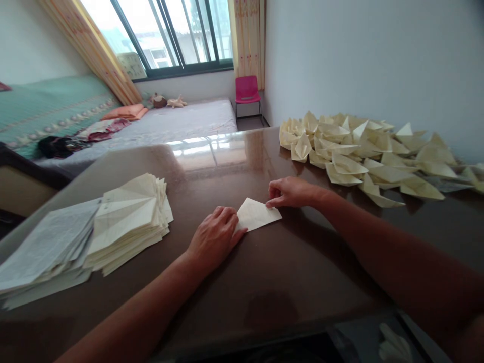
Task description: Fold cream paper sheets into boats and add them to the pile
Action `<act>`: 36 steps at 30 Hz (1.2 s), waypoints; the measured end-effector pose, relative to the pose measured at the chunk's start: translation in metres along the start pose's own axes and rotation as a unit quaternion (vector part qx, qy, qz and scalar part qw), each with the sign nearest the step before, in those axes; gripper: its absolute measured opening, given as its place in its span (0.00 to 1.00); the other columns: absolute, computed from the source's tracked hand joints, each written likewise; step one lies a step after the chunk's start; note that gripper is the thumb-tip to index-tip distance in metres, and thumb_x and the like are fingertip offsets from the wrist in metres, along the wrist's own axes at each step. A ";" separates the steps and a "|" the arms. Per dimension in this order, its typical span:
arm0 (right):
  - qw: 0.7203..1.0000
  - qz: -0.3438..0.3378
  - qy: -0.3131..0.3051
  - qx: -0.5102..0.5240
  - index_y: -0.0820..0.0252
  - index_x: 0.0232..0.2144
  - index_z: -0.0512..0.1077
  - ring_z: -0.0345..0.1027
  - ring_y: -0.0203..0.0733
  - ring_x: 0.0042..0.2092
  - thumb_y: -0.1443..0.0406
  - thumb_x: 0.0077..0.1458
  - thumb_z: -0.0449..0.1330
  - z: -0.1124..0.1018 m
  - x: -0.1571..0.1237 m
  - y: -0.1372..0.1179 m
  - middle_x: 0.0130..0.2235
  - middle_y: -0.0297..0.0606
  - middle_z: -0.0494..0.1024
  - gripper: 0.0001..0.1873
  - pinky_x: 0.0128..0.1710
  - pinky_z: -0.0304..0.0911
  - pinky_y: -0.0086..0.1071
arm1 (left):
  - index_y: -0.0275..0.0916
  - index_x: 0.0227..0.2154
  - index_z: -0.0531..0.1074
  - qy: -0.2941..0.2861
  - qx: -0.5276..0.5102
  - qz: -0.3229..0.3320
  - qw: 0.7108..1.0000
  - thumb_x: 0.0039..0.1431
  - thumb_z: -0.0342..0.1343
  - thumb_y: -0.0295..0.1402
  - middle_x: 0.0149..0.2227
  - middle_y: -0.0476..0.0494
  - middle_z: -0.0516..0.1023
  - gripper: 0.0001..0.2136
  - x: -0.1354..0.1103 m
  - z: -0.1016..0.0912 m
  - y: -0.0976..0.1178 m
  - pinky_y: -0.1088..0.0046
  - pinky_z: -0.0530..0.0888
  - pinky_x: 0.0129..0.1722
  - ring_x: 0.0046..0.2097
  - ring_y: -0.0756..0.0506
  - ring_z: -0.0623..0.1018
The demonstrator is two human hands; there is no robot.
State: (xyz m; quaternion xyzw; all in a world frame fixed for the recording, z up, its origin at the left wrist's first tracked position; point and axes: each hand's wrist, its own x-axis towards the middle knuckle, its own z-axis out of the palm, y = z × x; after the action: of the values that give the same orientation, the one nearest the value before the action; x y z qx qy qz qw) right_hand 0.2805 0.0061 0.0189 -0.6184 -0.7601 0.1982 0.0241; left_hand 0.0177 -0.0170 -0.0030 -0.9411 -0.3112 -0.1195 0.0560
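A small folded piece of cream paper (257, 215) with a peaked top lies on the brown table in front of me. My left hand (215, 233) covers its left end, fingers curled together and the thumb along the lower edge. At the upper right edge, my right hand (289, 192) has its fingers bent and its thumb and fingertips closed on the paper. To the left is a stack of creased cream sheets (126, 214). A big heap of folded paper boats (350, 146) sits at the right, beyond my right hand.
Greyish printed sheets (49, 242) lie beside the cream stack on the glossy table (227, 282). A wall (359, 60) rises behind the heap. Past the table stand a bed (200, 115) and a pink chair (247, 91), below a window (177, 30).
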 end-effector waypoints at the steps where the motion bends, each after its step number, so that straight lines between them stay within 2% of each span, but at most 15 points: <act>1: 1.000 -0.004 -0.007 0.003 0.57 0.34 0.73 0.70 0.37 0.34 0.50 0.47 0.63 0.001 -0.001 -0.002 0.35 0.36 0.79 0.18 0.28 0.56 0.26 | 0.36 0.36 0.71 0.004 -0.007 0.005 1.000 0.64 0.48 0.39 0.43 0.39 0.72 0.12 0.000 -0.001 0.000 0.62 0.73 0.46 0.46 0.42 0.70; 6: 0.998 -0.035 -0.015 0.042 0.57 0.31 0.74 0.68 0.36 0.32 0.55 0.47 0.64 0.005 -0.002 -0.009 0.33 0.34 0.78 0.13 0.29 0.56 0.25 | 0.39 0.48 0.69 0.003 -0.035 0.037 0.999 0.65 0.47 0.33 0.45 0.41 0.72 0.12 0.000 0.001 0.000 0.63 0.72 0.47 0.47 0.43 0.69; 12: 0.993 -0.066 0.009 0.100 0.59 0.29 0.74 0.66 0.33 0.29 0.64 0.47 0.61 0.010 -0.002 -0.017 0.30 0.32 0.77 0.06 0.26 0.54 0.24 | 0.40 0.45 0.72 0.011 -0.033 0.043 0.998 0.64 0.49 0.38 0.42 0.42 0.73 0.12 -0.003 -0.001 -0.007 0.65 0.73 0.42 0.44 0.44 0.70; 16: 0.993 -0.089 0.073 0.039 0.58 0.30 0.72 0.66 0.32 0.29 0.68 0.46 0.59 0.015 -0.005 -0.025 0.30 0.31 0.77 0.06 0.27 0.52 0.24 | 0.39 0.43 0.72 0.007 -0.038 0.050 0.998 0.64 0.48 0.37 0.40 0.42 0.73 0.12 -0.004 -0.003 -0.006 0.67 0.73 0.42 0.43 0.44 0.69; 19: 0.985 -0.139 0.106 -0.011 0.58 0.33 0.71 0.67 0.34 0.30 0.69 0.48 0.57 0.017 -0.008 -0.032 0.33 0.33 0.78 0.07 0.28 0.51 0.25 | 0.37 0.42 0.72 0.007 -0.036 0.055 0.998 0.65 0.47 0.36 0.39 0.41 0.73 0.11 -0.003 -0.002 -0.003 0.67 0.73 0.41 0.42 0.44 0.69; 23: 0.978 -0.187 0.078 -0.040 0.60 0.36 0.70 0.70 0.37 0.32 0.69 0.51 0.55 0.010 -0.014 -0.034 0.34 0.37 0.79 0.08 0.30 0.53 0.26 | 0.36 0.43 0.72 -0.017 -0.019 0.055 0.998 0.65 0.46 0.35 0.38 0.41 0.73 0.12 -0.003 -0.004 0.000 0.66 0.74 0.42 0.42 0.44 0.70; 29: 0.975 -0.216 -0.019 -0.036 0.60 0.41 0.70 0.72 0.39 0.39 0.70 0.50 0.58 -0.008 -0.026 -0.029 0.39 0.38 0.79 0.14 0.36 0.59 0.26 | 0.36 0.46 0.70 -0.067 0.010 0.073 0.995 0.63 0.50 0.42 0.42 0.39 0.74 0.16 -0.005 -0.015 0.000 0.64 0.74 0.44 0.44 0.42 0.73; 33: 0.966 -0.219 -0.001 -0.134 0.61 0.42 0.71 0.72 0.46 0.40 0.63 0.49 0.63 -0.006 -0.035 -0.037 0.38 0.42 0.79 0.17 0.37 0.60 0.31 | 0.35 0.48 0.69 -0.097 0.049 0.090 0.990 0.65 0.48 0.34 0.45 0.39 0.74 0.13 -0.006 -0.019 0.002 0.65 0.74 0.44 0.45 0.43 0.73; 36: 0.953 -0.225 0.029 -0.202 0.64 0.45 0.70 0.71 0.48 0.39 0.58 0.51 0.63 0.000 -0.039 -0.046 0.35 0.45 0.78 0.21 0.37 0.59 0.34 | 0.34 0.50 0.67 -0.113 0.070 0.096 0.986 0.63 0.49 0.26 0.46 0.39 0.74 0.14 -0.007 -0.019 0.002 0.67 0.74 0.45 0.47 0.43 0.73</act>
State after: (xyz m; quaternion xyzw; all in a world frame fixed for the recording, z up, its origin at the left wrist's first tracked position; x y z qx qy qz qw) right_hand 0.2467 -0.0381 0.0424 -0.4289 -0.9026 0.0121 -0.0350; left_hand 0.0101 -0.0263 0.0139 -0.9679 -0.2310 0.0158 0.0976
